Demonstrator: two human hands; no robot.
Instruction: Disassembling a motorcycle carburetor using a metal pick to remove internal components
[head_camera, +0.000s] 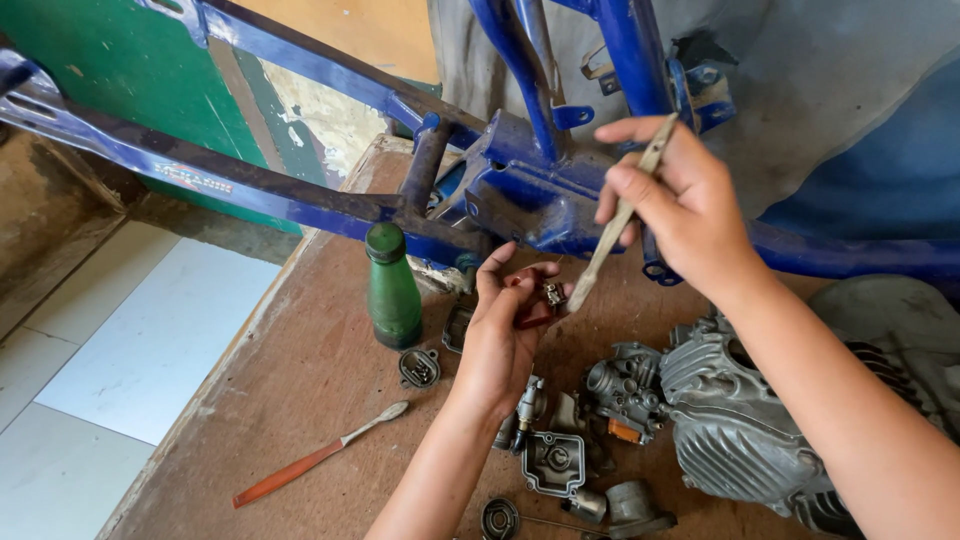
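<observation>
My left hand (503, 335) is raised over the wooden bench, fingers closed around a small dark red and metal part (541, 303). My right hand (680, 205) grips a thin pale stick-like brush (622, 216) pointing down-left, its tip touching the small part. Below my hands lie a carburetor body (622, 393) and several loose metal pieces, among them a float bowl (553, 462).
A green glass bottle (392, 288) stands left of my left hand. An orange-handled toothbrush (318, 455) lies on the wooden bench (300, 380). A blue motorcycle frame (500, 180) spans the back. A finned grey engine casing (730, 420) sits at right. Tiled floor lies left.
</observation>
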